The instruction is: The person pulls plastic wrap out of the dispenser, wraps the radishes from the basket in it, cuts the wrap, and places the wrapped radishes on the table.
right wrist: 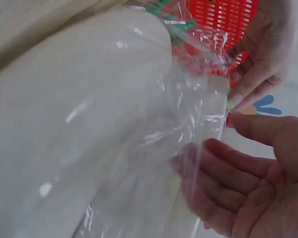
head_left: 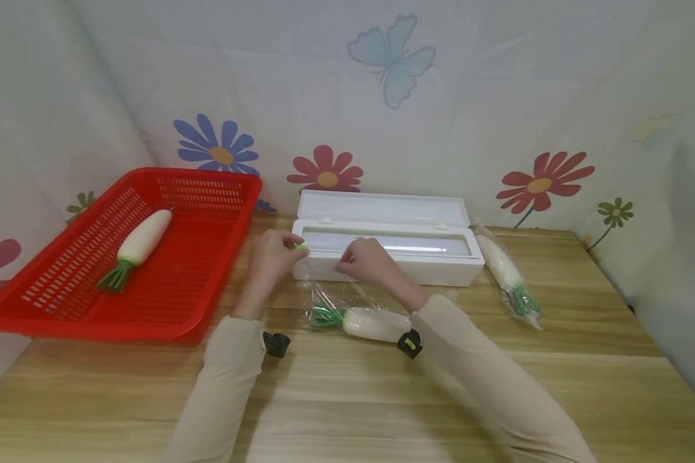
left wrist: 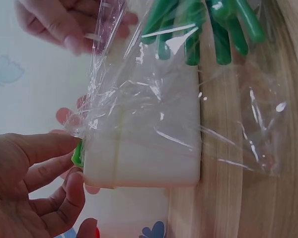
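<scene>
A white cling film dispenser box [head_left: 382,270] stands at the back of the table with its lid raised. My left hand [head_left: 273,257] pinches a small green slide cutter [left wrist: 77,154] at the box's left end. In front of the box, a white radish [head_left: 376,323] with green stalks lies in clear cling film [left wrist: 154,114] that stretches up to the box. My right hand [head_left: 370,260] is at the box's front edge; in the right wrist view its fingers touch the film, with the thumb apart from them.
On the left stands a red plastic basket [head_left: 199,315] holding another white radish [head_left: 145,238]. A film-wrapped radish [head_left: 504,267] lies right of the box. Behind the wooden table [head_left: 336,399] hangs a flowered curtain [head_left: 469,128].
</scene>
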Demonstrator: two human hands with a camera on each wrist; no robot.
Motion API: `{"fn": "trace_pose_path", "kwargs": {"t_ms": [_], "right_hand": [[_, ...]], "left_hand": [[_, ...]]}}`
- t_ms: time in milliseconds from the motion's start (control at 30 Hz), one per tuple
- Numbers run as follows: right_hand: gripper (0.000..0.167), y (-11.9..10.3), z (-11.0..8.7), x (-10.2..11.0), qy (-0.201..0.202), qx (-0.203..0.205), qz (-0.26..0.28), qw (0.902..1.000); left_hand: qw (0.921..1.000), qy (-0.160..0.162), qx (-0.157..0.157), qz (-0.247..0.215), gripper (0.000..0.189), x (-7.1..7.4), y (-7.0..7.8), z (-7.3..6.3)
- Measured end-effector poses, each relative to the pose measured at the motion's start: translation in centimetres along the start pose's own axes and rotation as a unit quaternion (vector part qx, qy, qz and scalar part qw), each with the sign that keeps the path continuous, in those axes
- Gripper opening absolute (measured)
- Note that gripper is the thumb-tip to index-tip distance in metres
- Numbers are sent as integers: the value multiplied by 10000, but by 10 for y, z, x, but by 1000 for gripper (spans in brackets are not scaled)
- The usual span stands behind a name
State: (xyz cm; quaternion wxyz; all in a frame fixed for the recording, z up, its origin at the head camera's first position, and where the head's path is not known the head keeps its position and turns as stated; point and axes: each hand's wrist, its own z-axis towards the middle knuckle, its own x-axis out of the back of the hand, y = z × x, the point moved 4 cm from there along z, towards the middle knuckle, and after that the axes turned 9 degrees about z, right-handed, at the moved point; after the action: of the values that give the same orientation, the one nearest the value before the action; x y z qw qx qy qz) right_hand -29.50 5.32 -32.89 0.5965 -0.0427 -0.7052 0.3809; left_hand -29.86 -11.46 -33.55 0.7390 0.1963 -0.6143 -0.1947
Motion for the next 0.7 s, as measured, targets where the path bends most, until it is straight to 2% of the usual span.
{"fn": "trace_pose_path", "kwargs": {"t_ms": [100, 200, 300, 433, 567, 700], "right_hand": [[33, 2, -2, -1, -365, -137, -136, 9991], [29, 2, -1, -4, -655, -178, -113, 9976], [22, 3, 0, -8, -714, -193, -122, 9972], [22, 5, -4, -5, -607, -331, -420, 9967], [32, 9, -14, 4, -688, -580, -833, 9924], [44, 20, -19, 6, -1331, -782, -995, 9830]], "left_hand": [[9999, 57, -83, 38, 25, 2, -2, 0], [9999, 27, -147, 70, 24, 2, -4, 0], [9997, -109, -180, 92, 25, 2, -5, 1], [9994, -304, -173, 10, 26, 0, -6, 3], [9992, -373, -137, -41, 26, -1, -8, 4], [9990, -391, -201, -13, 25, -1, -10, 6]]}}
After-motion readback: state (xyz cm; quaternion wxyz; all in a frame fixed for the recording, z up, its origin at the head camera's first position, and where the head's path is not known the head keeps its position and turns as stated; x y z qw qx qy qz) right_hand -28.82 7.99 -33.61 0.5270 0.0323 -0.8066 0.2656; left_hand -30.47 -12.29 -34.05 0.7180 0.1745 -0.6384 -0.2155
